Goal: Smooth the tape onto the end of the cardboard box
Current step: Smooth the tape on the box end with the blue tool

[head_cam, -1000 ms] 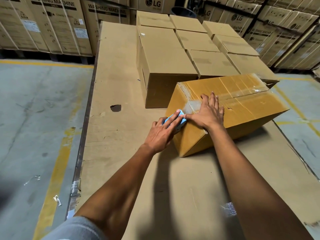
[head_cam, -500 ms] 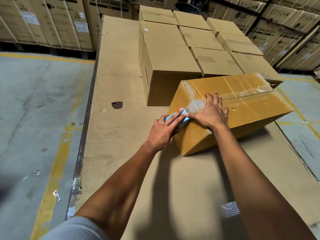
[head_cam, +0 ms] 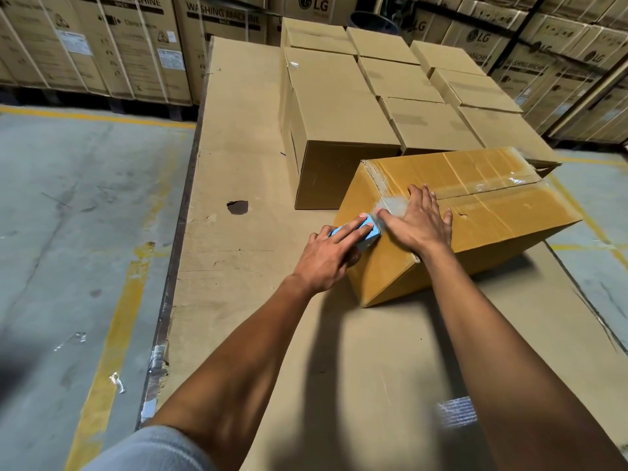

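A yellowish cardboard box (head_cam: 482, 212) lies at an angle on the cardboard-covered table (head_cam: 238, 171), its near end toward me. Clear tape (head_cam: 394, 203) runs along the top seam and shows as a shiny patch at the near top edge. My right hand (head_cam: 419, 220) lies flat, fingers spread, on the box top beside that patch, thumb at the edge. My left hand (head_cam: 331, 254) grips a blue tape dispenser (head_cam: 368, 229), whose toothed end touches the box's near end just below the top edge.
Several closed brown boxes (head_cam: 336, 107) stand in rows behind the taped box. A dark hole (head_cam: 237, 207) marks the table cover at left. Concrete floor with yellow lines (head_cam: 112, 334) lies to the left. Tall washing-machine cartons (head_cam: 136, 42) line the back. A tape scrap (head_cam: 457, 411) lies near my right forearm.
The view has shifted slightly. Both hands stay at the box's near top edge; my left hand with the dispenser has shifted slightly along the end face.
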Action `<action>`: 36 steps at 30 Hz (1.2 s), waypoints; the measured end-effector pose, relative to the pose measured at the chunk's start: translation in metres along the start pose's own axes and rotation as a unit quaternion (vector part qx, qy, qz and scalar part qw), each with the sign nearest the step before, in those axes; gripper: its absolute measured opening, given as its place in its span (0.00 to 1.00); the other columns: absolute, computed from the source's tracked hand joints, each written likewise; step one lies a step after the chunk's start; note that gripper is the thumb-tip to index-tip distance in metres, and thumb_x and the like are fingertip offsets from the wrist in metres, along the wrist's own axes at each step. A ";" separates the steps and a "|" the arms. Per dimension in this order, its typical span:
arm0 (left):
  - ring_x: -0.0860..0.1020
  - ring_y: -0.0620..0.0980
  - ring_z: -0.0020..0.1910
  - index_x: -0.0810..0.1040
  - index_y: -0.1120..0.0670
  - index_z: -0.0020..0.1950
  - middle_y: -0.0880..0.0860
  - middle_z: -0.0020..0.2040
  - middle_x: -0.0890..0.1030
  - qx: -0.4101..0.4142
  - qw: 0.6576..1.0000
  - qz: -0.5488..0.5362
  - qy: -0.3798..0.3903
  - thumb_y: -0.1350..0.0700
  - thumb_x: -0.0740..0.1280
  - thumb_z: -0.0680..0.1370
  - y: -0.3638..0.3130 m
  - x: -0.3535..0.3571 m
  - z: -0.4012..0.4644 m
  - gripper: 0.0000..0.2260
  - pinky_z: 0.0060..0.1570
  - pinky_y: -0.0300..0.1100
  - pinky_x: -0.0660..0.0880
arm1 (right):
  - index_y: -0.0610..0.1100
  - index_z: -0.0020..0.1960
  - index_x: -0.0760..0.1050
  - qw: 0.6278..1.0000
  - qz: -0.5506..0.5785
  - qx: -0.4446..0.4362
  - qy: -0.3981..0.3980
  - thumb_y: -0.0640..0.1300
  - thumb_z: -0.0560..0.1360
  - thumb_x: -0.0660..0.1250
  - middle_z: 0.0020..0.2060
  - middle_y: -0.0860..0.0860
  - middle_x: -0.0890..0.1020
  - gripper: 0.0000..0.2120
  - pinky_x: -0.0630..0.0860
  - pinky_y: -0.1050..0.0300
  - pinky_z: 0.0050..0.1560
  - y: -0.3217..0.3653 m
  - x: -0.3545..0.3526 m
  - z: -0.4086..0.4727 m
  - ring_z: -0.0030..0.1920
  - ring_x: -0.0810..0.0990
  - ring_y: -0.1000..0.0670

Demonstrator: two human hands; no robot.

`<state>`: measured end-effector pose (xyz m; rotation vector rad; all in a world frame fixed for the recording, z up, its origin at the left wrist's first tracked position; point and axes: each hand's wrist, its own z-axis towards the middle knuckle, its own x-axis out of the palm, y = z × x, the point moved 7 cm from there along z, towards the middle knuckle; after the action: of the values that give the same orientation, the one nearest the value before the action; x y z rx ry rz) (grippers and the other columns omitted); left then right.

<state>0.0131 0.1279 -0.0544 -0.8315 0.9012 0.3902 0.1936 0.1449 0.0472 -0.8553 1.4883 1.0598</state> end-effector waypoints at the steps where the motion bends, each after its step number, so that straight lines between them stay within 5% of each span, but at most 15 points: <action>1: 0.73 0.61 0.67 0.54 0.39 0.89 0.38 0.90 0.51 0.002 1.000 -0.003 0.003 0.47 0.61 0.89 0.001 0.000 0.001 0.30 0.60 0.56 0.75 | 0.50 0.86 0.47 1.000 -0.008 0.000 -0.003 0.76 0.74 0.59 0.86 0.48 0.47 0.51 0.45 0.34 0.82 0.001 0.000 0.000 0.85 0.47 0.44; 24: 0.77 0.59 0.61 0.56 0.40 0.89 0.43 0.90 0.56 0.029 0.995 -0.073 0.068 0.42 0.55 0.89 0.014 0.008 0.014 0.27 0.62 0.57 0.75 | 0.46 0.84 0.49 0.999 -0.036 0.036 -0.009 0.72 0.67 0.75 0.85 0.43 0.52 0.60 0.51 0.27 0.79 0.014 0.004 0.013 0.84 0.51 0.38; 27: 0.81 0.64 0.65 0.64 0.45 0.88 0.49 0.87 0.65 0.044 0.991 -0.050 0.113 0.47 0.58 0.87 0.024 0.019 0.006 0.27 0.67 0.56 0.74 | 0.46 0.85 0.47 0.997 -0.059 0.044 0.008 0.66 0.66 0.79 0.85 0.42 0.50 0.61 0.51 0.27 0.79 0.017 0.008 0.011 0.84 0.50 0.37; 29: 0.82 0.66 0.58 0.68 0.47 0.86 0.50 0.86 0.68 0.046 0.989 -0.035 0.137 0.47 0.58 0.85 0.027 0.033 -0.017 0.27 0.67 0.57 0.76 | 0.47 0.85 0.47 0.997 -0.057 0.042 0.008 0.63 0.66 0.81 0.85 0.41 0.49 0.61 0.51 0.27 0.79 0.017 0.011 0.009 0.84 0.50 0.37; 32: 0.78 0.64 0.52 0.65 0.47 0.88 0.50 0.88 0.64 0.037 0.989 0.009 0.145 0.47 0.61 0.87 0.026 0.047 -0.042 0.27 0.63 0.54 0.75 | 0.47 0.85 0.49 0.999 -0.040 0.028 -0.012 0.67 0.66 0.79 0.85 0.41 0.51 0.60 0.51 0.27 0.79 0.015 0.009 0.009 0.84 0.51 0.36; 36: 0.77 0.65 0.50 0.65 0.49 0.87 0.52 0.88 0.65 0.011 0.998 0.027 0.051 0.52 0.68 0.86 0.025 0.035 -0.034 0.29 0.58 0.55 0.76 | 0.46 0.84 0.53 1.000 -0.007 0.013 -0.027 0.77 0.69 0.66 0.85 0.41 0.54 0.55 0.50 0.30 0.79 0.011 0.007 0.011 0.84 0.53 0.37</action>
<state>-0.0002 0.1168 -0.1062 -0.8149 1.0225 0.3863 0.1856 0.1593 0.0420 -0.8106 1.4462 1.0433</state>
